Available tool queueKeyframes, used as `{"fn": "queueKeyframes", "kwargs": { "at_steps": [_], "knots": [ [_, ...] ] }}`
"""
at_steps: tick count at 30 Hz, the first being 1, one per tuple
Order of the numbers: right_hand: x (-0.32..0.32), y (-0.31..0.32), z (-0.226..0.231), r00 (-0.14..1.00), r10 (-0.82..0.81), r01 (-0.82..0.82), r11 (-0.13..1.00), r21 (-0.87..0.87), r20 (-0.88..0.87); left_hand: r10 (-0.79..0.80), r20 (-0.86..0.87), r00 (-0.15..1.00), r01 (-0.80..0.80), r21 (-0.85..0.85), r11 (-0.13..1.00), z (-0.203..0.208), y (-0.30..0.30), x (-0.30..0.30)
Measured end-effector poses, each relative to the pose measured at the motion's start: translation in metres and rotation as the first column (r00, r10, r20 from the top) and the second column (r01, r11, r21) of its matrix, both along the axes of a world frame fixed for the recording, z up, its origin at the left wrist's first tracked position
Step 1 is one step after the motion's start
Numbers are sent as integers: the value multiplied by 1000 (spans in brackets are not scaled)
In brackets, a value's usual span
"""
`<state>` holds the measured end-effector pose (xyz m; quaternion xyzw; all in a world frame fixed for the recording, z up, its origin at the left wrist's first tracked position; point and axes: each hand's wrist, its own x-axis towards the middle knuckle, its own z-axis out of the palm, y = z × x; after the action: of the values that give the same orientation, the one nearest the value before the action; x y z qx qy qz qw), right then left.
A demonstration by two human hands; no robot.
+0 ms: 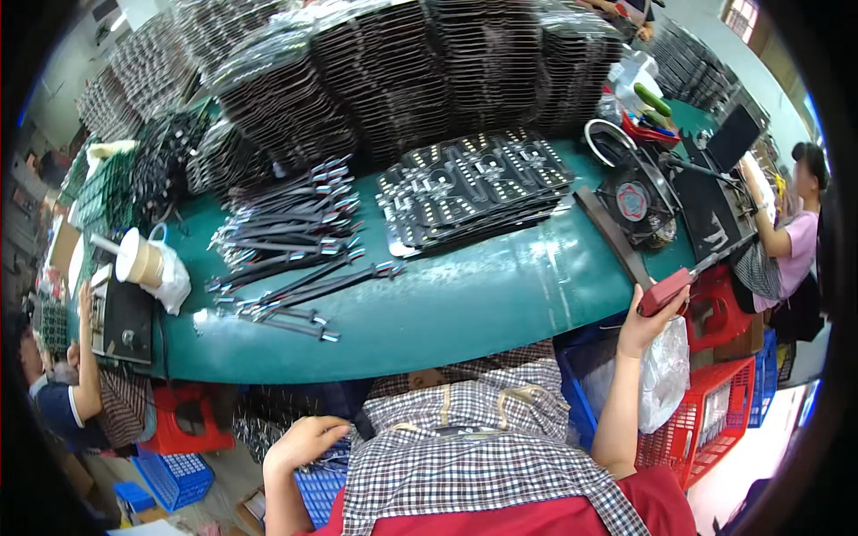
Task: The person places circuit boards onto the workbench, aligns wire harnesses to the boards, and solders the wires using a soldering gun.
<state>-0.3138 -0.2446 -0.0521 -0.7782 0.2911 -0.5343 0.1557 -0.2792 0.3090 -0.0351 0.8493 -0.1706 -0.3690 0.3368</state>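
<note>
My right hand (648, 323) is closed round the red handle of a tool (666, 292) at the right edge of the table. A thin metal shaft runs from the handle away toward the far right. My left hand (308, 441) hangs low beside the checked apron (465, 464), fingers loosely stretched and holding nothing visible. Below it a blue basket (320, 494) shows partly. On the table lie bundles of black cables (290, 234) with coloured wire ends. A stack of black boards with rows of small pale squares (478, 188) sits to their right.
Tall stacks of dark boards (384, 80) line the back. A small fan (635, 204) and a long dark bar (613, 237) stand at the right. A wire spool (140, 259) is at the left. People sit on both sides; red crates (715, 420) stand low at right.
</note>
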Motion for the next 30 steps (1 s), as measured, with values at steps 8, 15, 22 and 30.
{"fn": "queueKeyframes", "kwargs": {
  "at_steps": [8, 15, 22, 30],
  "knots": [
    [-4, -3, -8, 999, 51, -51, 998, -21, 9, -133, 917, 376, 304, 14, 953, 110, -274, 154],
    [-3, -2, -12, 969, 180, -189, 981, 38, 172, -408, 784, 468, 172, 372, 912, 91, -332, 196],
    [-6, -5, -18, 981, 169, -171, 985, 9, 96, -393, 793, 466, 347, 245, 905, 96, -310, 205],
    [-5, -5, -19, 979, 153, -161, 986, 48, 136, -240, 968, 70, 269, 214, 939, 158, -289, 181]
  ]
}}
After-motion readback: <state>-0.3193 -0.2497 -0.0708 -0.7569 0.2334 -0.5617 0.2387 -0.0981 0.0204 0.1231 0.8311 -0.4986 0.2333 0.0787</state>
